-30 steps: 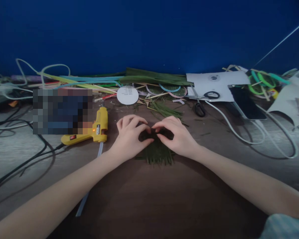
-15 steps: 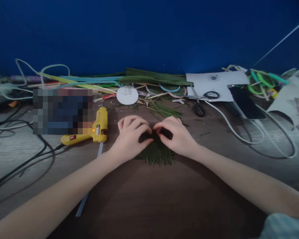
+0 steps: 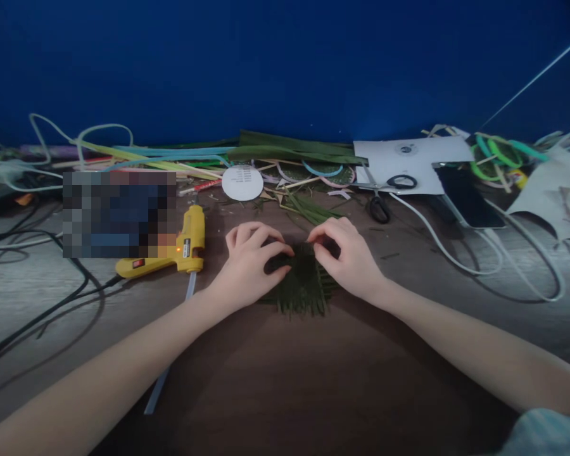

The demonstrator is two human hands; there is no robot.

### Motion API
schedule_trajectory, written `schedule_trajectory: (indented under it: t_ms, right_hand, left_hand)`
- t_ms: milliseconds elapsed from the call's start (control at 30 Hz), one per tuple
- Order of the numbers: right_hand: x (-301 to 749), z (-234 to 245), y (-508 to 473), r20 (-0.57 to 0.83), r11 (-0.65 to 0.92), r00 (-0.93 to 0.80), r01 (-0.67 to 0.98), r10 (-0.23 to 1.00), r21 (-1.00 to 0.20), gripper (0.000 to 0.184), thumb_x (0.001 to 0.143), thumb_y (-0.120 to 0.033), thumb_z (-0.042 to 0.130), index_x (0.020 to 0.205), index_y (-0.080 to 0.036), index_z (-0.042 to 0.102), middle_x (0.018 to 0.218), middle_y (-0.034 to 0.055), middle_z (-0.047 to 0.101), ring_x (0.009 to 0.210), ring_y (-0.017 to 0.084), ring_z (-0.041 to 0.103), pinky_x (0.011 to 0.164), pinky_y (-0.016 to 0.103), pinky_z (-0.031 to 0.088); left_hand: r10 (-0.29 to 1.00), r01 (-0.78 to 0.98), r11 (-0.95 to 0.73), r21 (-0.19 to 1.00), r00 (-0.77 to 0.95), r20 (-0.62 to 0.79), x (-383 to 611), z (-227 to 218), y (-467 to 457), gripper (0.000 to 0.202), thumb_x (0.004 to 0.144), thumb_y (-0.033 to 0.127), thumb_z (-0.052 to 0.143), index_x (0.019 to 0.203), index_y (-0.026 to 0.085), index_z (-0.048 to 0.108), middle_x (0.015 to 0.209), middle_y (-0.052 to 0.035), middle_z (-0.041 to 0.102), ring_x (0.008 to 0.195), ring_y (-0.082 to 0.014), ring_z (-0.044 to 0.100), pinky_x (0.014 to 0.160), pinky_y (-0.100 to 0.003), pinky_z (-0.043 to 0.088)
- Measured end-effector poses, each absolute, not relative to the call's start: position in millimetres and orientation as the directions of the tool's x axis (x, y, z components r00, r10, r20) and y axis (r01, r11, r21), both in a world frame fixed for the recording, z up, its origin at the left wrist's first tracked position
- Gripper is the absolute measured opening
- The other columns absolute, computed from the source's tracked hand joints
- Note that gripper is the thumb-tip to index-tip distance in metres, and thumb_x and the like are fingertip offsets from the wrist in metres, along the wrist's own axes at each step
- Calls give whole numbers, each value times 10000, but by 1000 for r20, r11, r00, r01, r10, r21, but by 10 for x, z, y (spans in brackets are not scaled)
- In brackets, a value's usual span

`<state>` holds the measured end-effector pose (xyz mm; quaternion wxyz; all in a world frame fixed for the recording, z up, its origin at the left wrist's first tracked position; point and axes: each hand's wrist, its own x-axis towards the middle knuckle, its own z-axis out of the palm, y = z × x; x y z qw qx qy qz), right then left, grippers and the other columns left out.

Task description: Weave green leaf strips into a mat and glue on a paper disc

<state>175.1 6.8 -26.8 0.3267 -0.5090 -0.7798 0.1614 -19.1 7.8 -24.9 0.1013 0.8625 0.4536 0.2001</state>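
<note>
Between my hands a dark green piece of woven leaf strips (image 3: 303,285) lies on the brown table, its loose strip ends pointing toward me. My left hand (image 3: 253,259) is closed at the piece's left side, thumb and fingertips on the weave. At its upper right, my right hand (image 3: 344,256) pinches the edge of the leaf strips between thumb and fingers. The exact strip in each pinch is too dark to make out. Beyond the hands lies a bundle of loose green leaf strips (image 3: 308,208).
A yellow glue gun (image 3: 193,237) with a clear glue stick (image 3: 190,288) lies to the left. Scissors (image 3: 380,206), a phone (image 3: 472,199), white paper (image 3: 420,177) and a white disc (image 3: 242,182) lie farther back. Cables (image 3: 83,272) run along both sides; broad leaves (image 3: 285,147) lie by the blue wall.
My right hand has shifted a little to the right, away from my left, uncovering more of the woven piece. My left hand stays nearly in place.
</note>
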Motion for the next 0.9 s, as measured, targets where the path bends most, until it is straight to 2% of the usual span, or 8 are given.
schedule_trajectory:
  t_ms: [67, 167, 233, 433, 700, 900]
  right_hand:
    - [1764, -272, 68, 330, 407, -262, 747, 907, -526, 89, 769, -166, 471, 688, -198, 491, 670, 31, 528, 718, 188, 458, 661, 326, 346]
    - [1773, -291, 72, 332, 408, -276, 795, 902, -448, 219, 799, -244, 476, 595, -204, 408, 602, 24, 480, 646, 170, 411, 605, 312, 309]
    - [1775, -300, 75, 328, 419, -293, 796, 898, -436, 253, 795, -249, 491, 574, -205, 376, 578, 15, 453, 623, 160, 397, 586, 302, 298]
    - [1758, -255, 74, 334, 477, -346, 711, 877, -517, 223, 814, -215, 513, 604, -194, 440, 584, -3, 445, 626, 141, 416, 594, 283, 331]
    - [1697, -220, 45, 392, 580, -427, 587, 815, -565, 144, 849, -226, 510, 725, -188, 573, 681, 23, 581, 700, 155, 463, 668, 304, 382]
    - [1671, -243, 54, 385, 591, -450, 560, 806, -581, 128, 845, -242, 526, 758, -190, 604, 728, 25, 624, 728, 162, 482, 700, 314, 390]
  left_hand:
    - [821, 743, -571, 350, 510, 256, -189, -248, 75, 115, 766, 260, 602, 871, 247, 650, 1021, -28, 612, 1059, -252, 421, 910, -447, 264]
    - [818, 746, -574, 337, 510, 265, -186, -260, 76, 119, 764, 256, 596, 872, 249, 647, 1024, -27, 611, 1058, -251, 425, 908, -444, 268]
    - [814, 747, -579, 327, 513, 272, -186, -268, 77, 122, 765, 259, 591, 875, 251, 644, 1027, -26, 610, 1059, -251, 427, 909, -443, 269]
    - [805, 746, -591, 308, 520, 285, -177, -260, 66, 122, 776, 253, 570, 874, 246, 644, 1013, -26, 616, 1062, -252, 431, 903, -439, 271]
    - [779, 753, -614, 236, 529, 336, -146, -254, 73, 142, 808, 348, 571, 847, 236, 648, 989, -35, 632, 1080, -268, 435, 906, -462, 262]
    - [751, 750, -634, 188, 539, 382, -151, -269, 75, 163, 860, 304, 508, 817, 235, 649, 975, -33, 643, 1091, -268, 432, 882, -465, 273]
